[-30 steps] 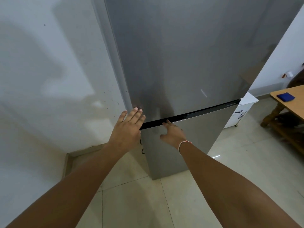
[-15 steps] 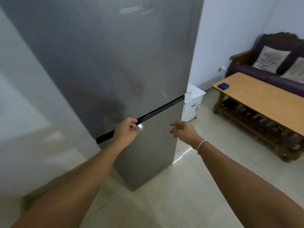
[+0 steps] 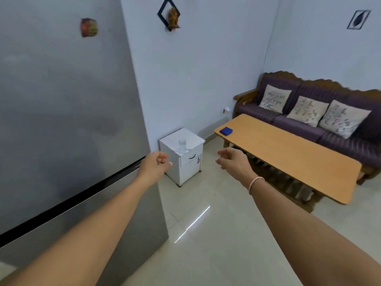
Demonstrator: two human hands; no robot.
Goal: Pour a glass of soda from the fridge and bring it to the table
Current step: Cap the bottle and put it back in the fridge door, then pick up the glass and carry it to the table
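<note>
Fridge (image 3: 68, 112) fills the left, doors shut, soda unseen inside; glass (image 3: 182, 145) stands on the white cabinet (image 3: 188, 162) just right of it, table (image 3: 288, 153) farther right. Left hand (image 3: 153, 165) loosely curled at the door seam's right end, right hand (image 3: 232, 159) half open in air, both empty. Risk: a door swung out right may strike the cabinet and topple the glass.

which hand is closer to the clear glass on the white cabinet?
Left. The left hand sits just left of and below the clear glass on the small white cabinet; the right hand is farther off, to the glass's right.
</note>
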